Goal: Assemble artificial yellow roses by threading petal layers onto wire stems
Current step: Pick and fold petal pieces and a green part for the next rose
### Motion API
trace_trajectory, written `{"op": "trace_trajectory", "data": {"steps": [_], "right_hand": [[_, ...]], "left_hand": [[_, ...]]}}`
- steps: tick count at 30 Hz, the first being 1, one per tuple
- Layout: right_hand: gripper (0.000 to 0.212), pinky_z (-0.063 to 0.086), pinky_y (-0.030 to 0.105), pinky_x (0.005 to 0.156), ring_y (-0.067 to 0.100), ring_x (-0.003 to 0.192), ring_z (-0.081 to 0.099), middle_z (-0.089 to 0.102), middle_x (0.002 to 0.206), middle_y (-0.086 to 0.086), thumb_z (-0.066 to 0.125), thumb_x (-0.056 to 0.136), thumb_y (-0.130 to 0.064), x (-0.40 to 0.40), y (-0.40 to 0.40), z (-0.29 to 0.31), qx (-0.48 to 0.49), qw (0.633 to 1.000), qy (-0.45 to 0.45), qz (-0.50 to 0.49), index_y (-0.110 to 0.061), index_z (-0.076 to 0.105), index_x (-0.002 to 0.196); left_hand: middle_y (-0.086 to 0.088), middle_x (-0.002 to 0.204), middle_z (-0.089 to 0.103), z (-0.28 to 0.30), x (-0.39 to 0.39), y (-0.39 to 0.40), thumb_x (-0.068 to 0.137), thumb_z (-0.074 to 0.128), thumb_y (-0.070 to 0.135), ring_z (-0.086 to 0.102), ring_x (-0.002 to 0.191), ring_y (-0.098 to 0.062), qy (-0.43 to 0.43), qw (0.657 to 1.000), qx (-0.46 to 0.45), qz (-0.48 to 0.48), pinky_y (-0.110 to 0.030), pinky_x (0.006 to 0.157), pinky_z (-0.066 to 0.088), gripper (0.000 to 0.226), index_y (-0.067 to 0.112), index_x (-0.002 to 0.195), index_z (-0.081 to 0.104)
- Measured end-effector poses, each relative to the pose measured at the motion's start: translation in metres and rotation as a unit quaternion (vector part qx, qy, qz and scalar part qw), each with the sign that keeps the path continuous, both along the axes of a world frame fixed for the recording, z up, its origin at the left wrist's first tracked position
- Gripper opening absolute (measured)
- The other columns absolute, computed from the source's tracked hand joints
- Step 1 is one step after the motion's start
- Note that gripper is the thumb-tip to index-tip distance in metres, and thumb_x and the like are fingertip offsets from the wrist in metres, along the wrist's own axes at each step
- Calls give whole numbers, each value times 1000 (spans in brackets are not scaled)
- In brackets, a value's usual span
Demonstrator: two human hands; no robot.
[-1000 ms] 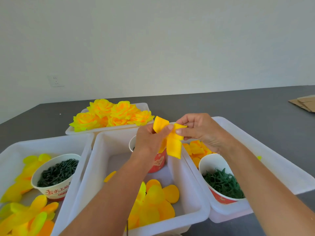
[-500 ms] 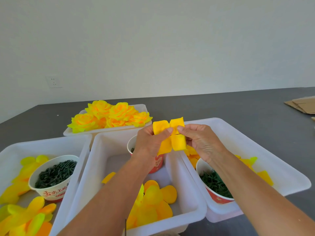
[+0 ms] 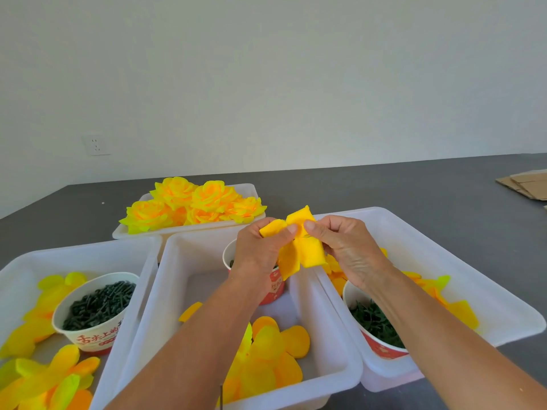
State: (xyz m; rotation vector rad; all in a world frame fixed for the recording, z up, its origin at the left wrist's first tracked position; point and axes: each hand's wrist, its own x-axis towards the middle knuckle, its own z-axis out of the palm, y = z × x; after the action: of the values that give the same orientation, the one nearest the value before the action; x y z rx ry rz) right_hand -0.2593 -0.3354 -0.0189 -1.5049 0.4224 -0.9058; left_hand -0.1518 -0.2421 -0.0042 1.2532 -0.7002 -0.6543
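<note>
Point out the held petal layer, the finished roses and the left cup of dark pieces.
petal layer [image 3: 309, 255], head view, lower right petal.
finished roses [image 3: 213, 196], head view, a rose's centre.
left cup [image 3: 88, 338], head view, printed wall.

We see both hands raised over the middle white tray [image 3: 165, 291]. The left hand [image 3: 260, 250] and the right hand [image 3: 349, 250] pinch a yellow petal layer [image 3: 307, 250] between thumbs and fingers, its lobes spread above and below the grip. Loose petals [image 3: 266, 359] lie in the middle tray beside a red paper cup [image 3: 275, 288]. The left tray [image 3: 17, 270] holds a cup of dark stems [image 3: 97, 303]; the right tray [image 3: 444, 250] holds a cup of green pieces [image 3: 376, 321]. Finished roses [image 3: 192, 205] fill a far tray on the grey table [image 3: 384, 187].
</note>
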Motion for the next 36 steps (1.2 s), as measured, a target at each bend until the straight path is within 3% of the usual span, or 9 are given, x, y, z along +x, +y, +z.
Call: {"op": "trace_trajectory", "data": {"steps": [4, 8, 12, 18, 21, 23, 26, 30, 36], "right_hand": [[34, 56, 40, 79, 27, 87, 69, 72, 97, 14, 67, 72, -28, -3, -2, 1, 44, 998, 5, 44, -9, 71, 100], [13, 54, 27, 59, 17, 66, 67, 73, 76, 8, 68, 77, -18, -5, 1, 5, 23, 1000, 2, -10, -10, 72, 86], [4, 50, 23, 55, 11, 59, 63, 70, 65, 3, 70, 78, -11, -6, 6, 7, -20, 999, -2, -46, -10, 71, 74], [29, 40, 18, 44, 6, 44, 48, 53, 46, -7, 76, 72, -11, -5, 5, 6, -29, 995, -26, -95, -16, 57, 51], [29, 40, 18, 43, 6, 42, 47, 52, 45, -7, 75, 67, -22, -5, 7, 10, 22, 998, -37, -41, -19, 57, 43], [23, 46, 19, 46, 7, 46, 55, 59, 49, -4, 69, 67, -25, -5, 8, 14, 70, 996, -59, -1, -19, 63, 46], [16, 53, 24, 56, 12, 55, 61, 65, 57, 1, 68, 75, -21, -7, 0, 14, 129, 988, -59, -57, -12, 65, 62], [16, 51, 25, 53, 15, 63, 61, 65, 65, 2, 64, 87, -20, -12, -9, 8, 151, 975, -11, -163, -13, 62, 72], [13, 51, 22, 54, 16, 65, 60, 64, 75, 8, 58, 89, -4, -15, -11, 12, 189, 963, -34, -187, -9, 61, 78]], "left_hand": [[-14, 85, 66, -1, 1, 1, 79, 72, 9, 62, 92, -41, -11, 1000, -10, 1, -57, 84, 50, 15, 21, 75, 62], [-9, 78, 67, -5, 2, -2, 77, 74, 12, 63, 79, -27, -70, 998, 0, 7, -38, 74, 54, 14, 21, 74, 65], [-9, 75, 66, -5, 2, -1, 77, 74, 11, 56, 65, -14, -95, 995, -3, 5, -17, 54, 46, 6, 14, 76, 68], [-14, 74, 63, -5, 3, -2, 79, 70, 7, 53, 64, -15, -117, 993, -25, 10, -21, 54, 42, 14, 11, 69, 62], [-8, 66, 60, -4, 1, -3, 82, 67, 5, 52, 58, -11, -98, 994, -40, 5, -19, 52, 41, 18, 11, 67, 58], [-7, 63, 54, -4, 2, -4, 83, 66, 6, 45, 62, -19, -63, 997, -51, 17, -24, 55, 37, 21, 13, 66, 55], [-14, 72, 41, -2, 6, -2, 84, 64, 8, 35, 73, -25, -7, 996, -76, 34, -35, 67, 33, 23, 14, 67, 50], [-13, 87, 42, 1, 9, 0, 86, 62, 8, 35, 81, -26, 28, 994, -101, 34, -40, 75, 30, 24, 15, 69, 47], [-9, 78, 53, 2, 13, 0, 88, 61, 11, 44, 83, -22, 105, 984, -99, 101, -38, 78, 36, 22, 16, 71, 49]]}}
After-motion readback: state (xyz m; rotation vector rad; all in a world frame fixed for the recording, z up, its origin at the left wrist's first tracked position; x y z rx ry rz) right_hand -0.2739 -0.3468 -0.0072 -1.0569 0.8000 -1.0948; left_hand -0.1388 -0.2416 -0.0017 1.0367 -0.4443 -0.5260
